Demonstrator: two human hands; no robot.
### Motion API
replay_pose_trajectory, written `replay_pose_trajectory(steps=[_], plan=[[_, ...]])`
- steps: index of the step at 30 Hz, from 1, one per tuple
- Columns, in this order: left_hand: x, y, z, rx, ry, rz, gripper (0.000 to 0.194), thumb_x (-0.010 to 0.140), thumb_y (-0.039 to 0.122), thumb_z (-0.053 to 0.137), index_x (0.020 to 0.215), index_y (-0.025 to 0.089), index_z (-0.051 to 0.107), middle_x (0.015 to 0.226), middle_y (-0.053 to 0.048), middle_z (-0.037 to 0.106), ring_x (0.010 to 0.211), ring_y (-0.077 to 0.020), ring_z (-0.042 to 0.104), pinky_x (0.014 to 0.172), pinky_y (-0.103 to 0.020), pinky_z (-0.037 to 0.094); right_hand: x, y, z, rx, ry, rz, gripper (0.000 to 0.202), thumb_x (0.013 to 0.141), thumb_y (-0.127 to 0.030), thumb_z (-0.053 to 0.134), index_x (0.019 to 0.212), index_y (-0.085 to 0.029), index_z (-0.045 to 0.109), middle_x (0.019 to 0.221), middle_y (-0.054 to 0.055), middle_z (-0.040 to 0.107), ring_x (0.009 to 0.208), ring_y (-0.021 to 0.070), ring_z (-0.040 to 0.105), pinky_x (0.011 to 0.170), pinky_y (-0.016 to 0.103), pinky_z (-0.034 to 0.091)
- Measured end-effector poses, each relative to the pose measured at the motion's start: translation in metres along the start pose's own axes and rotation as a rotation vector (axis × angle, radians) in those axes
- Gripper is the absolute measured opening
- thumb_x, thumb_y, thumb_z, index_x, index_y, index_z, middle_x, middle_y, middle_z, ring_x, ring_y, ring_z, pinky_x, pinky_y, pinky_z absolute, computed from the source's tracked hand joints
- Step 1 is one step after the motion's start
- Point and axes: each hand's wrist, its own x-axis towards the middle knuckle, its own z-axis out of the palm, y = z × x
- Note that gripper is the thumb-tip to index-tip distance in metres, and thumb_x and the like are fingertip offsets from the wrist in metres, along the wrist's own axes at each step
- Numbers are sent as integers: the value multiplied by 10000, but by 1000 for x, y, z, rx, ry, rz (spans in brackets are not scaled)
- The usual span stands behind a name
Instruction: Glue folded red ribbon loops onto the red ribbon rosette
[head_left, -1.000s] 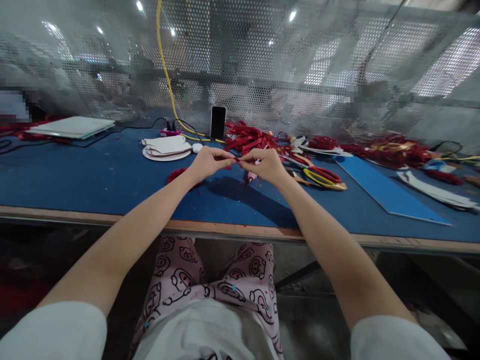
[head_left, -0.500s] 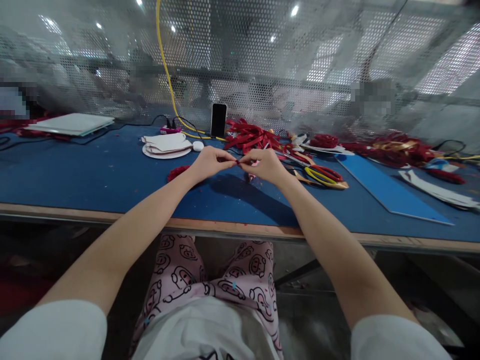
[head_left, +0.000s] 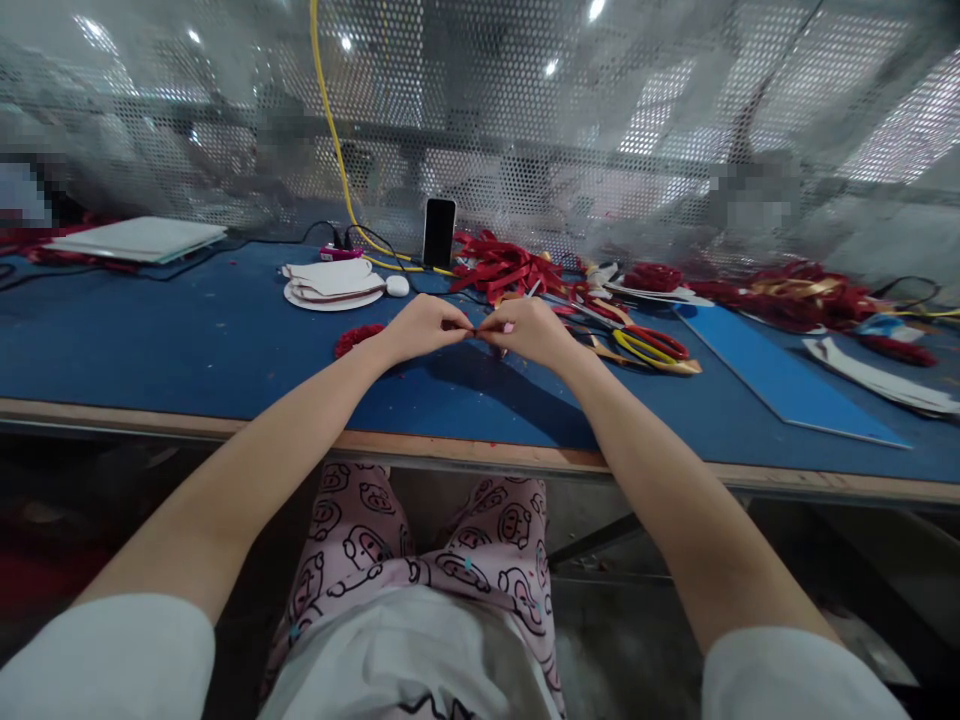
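Note:
Above the blue tabletop (head_left: pixel 247 350), my left hand (head_left: pixel 424 325) and my right hand (head_left: pixel 529 330) meet fingertip to fingertip. Both are closed in a pinch on a tiny dark red piece, mostly hidden between the fingers. A pink and white item (head_left: pixel 508 328) shows at my right hand's fingers, partly covered. Under my left wrist lies a fuzzy dark red bundle (head_left: pixel 355 340). Beyond my right hand are scissors with red and yellow handles (head_left: pixel 649 345), next to gold ribbon (head_left: pixel 679 367).
A phone (head_left: pixel 439 232) stands upright at the back beside a red ribbon pile (head_left: pixel 506 265). White cut pieces (head_left: pixel 334 285) and a small white case (head_left: pixel 397 286) lie left of it. A blue board (head_left: pixel 780 380) is on the right. A yellow cable (head_left: pixel 330 120) hangs down.
The view has shifted slightly. My hands stay pinched together, and the dark red piece between them shows less than before.

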Motion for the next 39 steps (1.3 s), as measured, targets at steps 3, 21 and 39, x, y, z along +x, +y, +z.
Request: replay_pose_trajectory(steps=[3,21,39], plan=[[0,0,-1,-2,-15,1,179,830,226,677,903,207,840,848,-47,809,775,-169,726,747,-267,514,0,-1,-1,-3,-16,-4,136,836,-237,733,912,-244,846,729,22,749,681,157,634,655,279,395],[-2,13,-21,-180,-277,-123,97,712,266,756,681,180,790,588,-2,675,586,-127,566,594,-261,398,1,-9,2,315,-90,-310,154,903,-326,692,935,-254,824,913,61,777,843,200,694,767,330,536],[-3,5,-23,-345,-145,-227,242,724,342,796,904,187,844,849,-83,794,743,-173,666,698,-293,505,0,-7,1,424,112,-117,129,831,-350,762,826,-226,799,821,43,761,758,175,676,742,314,532]])
